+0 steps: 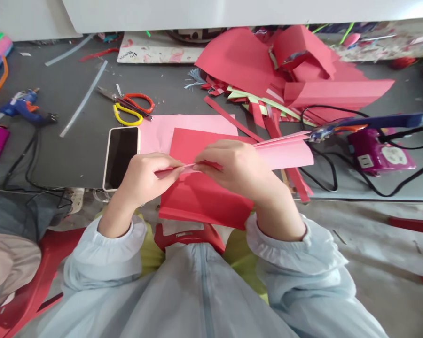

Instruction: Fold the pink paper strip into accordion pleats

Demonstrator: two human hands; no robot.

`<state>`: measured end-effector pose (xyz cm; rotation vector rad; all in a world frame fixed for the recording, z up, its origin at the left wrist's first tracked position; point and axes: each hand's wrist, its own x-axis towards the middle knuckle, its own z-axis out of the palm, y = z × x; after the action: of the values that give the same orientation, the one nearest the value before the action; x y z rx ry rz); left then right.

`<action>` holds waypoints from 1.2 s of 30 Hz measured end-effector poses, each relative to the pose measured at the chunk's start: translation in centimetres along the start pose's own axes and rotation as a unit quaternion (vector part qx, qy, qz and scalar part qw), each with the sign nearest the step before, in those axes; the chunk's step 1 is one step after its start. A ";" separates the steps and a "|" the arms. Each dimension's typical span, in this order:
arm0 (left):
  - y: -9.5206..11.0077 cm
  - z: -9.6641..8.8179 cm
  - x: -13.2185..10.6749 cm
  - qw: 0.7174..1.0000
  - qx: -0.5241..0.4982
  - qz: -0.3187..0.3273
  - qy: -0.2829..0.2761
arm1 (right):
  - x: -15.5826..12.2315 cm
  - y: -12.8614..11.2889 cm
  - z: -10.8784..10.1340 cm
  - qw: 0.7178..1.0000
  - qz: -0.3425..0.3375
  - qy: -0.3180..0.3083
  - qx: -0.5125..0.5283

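Observation:
Folded pink paper (285,152) stretches between my two hands, its layered loose end fanning out to the right. My left hand (150,176) is closed, pinching the paper's left part between thumb and fingertips. My right hand (234,164) is closed on the same paper close by, thumb underneath and fingers over the top. Beneath both hands lies a red sheet (207,202), its near edge hanging past the table edge. A flat light pink sheet (193,123) shows behind the red one. The paper's middle is partly hidden by my fingers.
A phone (121,158) and scissors (130,107) lie to the left. Glue guns (19,105) with cords are at both sides, the right-hand glue gun (370,124) near a purple power block (382,152). Red paper scraps (246,61) pile up behind. A clear glue stick (84,98) lies further left.

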<state>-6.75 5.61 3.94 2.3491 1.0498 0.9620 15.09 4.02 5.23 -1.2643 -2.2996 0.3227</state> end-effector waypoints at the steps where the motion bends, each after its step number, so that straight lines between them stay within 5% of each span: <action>1: -0.1 0.2 -0.1 1.000 0.004 0.002 0.000 | 0.1 -0.2 0.2 1.000 -0.004 -0.008 -0.010; 17: -0.4 -0.1 -0.4 0.989 0.126 0.077 0.030 | -0.2 0.8 -0.7 0.999 0.003 0.010 -0.043; 25: 0.0 1.2 -0.3 0.971 0.215 0.104 0.027 | 0.2 0.2 0.4 0.997 0.000 0.013 -0.071; 36: 0.7 1.6 -0.6 0.958 0.243 0.123 0.085 | 0.2 -0.2 0.7 0.998 -0.018 0.028 -0.048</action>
<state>-5.56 4.61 3.03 2.8959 1.1890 1.1111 14.49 4.16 4.76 -1.2608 -2.3113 0.1630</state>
